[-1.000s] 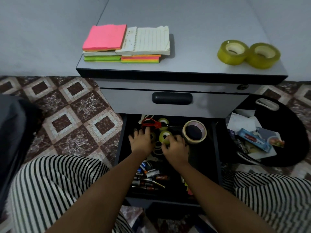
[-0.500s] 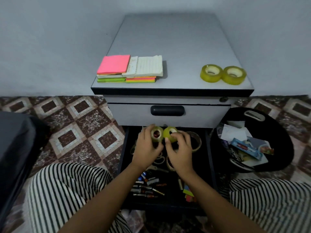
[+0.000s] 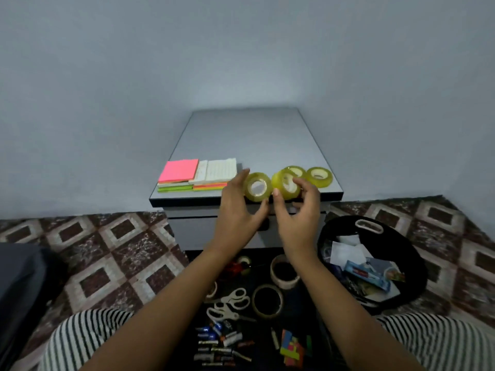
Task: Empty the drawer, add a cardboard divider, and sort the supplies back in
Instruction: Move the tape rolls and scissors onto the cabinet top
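Observation:
My left hand (image 3: pixel 235 212) grips a yellow tape roll (image 3: pixel 257 186) and my right hand (image 3: pixel 298 218) grips a second yellow tape roll (image 3: pixel 285 184), both raised over the front edge of the grey cabinet top (image 3: pixel 249 140). Two more yellow rolls (image 3: pixel 318 176) stand on the top behind them. The open drawer (image 3: pixel 302 314) below holds white scissors (image 3: pixel 227 303), two wider tape rolls (image 3: pixel 267 301), a small red item, several batteries (image 3: pixel 217 344) and coloured sticky flags (image 3: pixel 292 346).
Stacked sticky notes and notepads (image 3: pixel 198 174) lie at the cabinet top's left front. A black bag (image 3: pixel 375 263) with papers and packets sits on the patterned floor to the right. A dark object (image 3: pixel 21 285) is at the left edge. My striped trouser legs flank the drawer.
Both hands took a yellow tape roll each out of the drawer and lifted them up to the cabinet top. The camera tilted upward.

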`<action>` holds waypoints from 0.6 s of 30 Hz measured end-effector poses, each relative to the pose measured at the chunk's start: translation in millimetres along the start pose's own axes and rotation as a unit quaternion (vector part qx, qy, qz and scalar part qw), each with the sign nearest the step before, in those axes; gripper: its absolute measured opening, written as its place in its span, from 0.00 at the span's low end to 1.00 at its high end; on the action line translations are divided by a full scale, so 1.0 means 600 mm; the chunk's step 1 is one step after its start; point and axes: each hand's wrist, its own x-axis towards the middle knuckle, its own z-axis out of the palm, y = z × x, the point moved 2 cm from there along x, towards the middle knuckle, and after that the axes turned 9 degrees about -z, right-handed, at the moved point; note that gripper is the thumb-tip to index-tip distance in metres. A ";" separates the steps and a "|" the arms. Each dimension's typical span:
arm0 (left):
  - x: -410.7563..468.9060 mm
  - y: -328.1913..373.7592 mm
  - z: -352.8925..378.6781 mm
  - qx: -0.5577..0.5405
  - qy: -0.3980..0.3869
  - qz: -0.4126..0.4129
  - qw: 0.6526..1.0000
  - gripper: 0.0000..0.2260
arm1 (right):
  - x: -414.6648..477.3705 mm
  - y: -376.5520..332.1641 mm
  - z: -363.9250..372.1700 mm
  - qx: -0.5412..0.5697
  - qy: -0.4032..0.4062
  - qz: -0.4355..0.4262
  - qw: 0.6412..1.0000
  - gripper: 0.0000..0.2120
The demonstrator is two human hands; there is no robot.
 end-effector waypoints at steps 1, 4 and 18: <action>0.017 0.011 0.004 -0.012 -0.010 -0.008 1.000 0.29 | 0.020 -0.002 -0.003 -0.011 0.006 -0.010 1.000 0.17; 0.060 0.036 0.020 -0.029 -0.042 -0.030 0.998 0.30 | 0.071 0.007 -0.017 -0.067 0.004 -0.019 0.998 0.18; 0.145 0.046 0.144 0.071 -0.152 -0.100 0.981 0.31 | 0.156 0.103 -0.074 -0.224 -0.136 0.050 0.964 0.22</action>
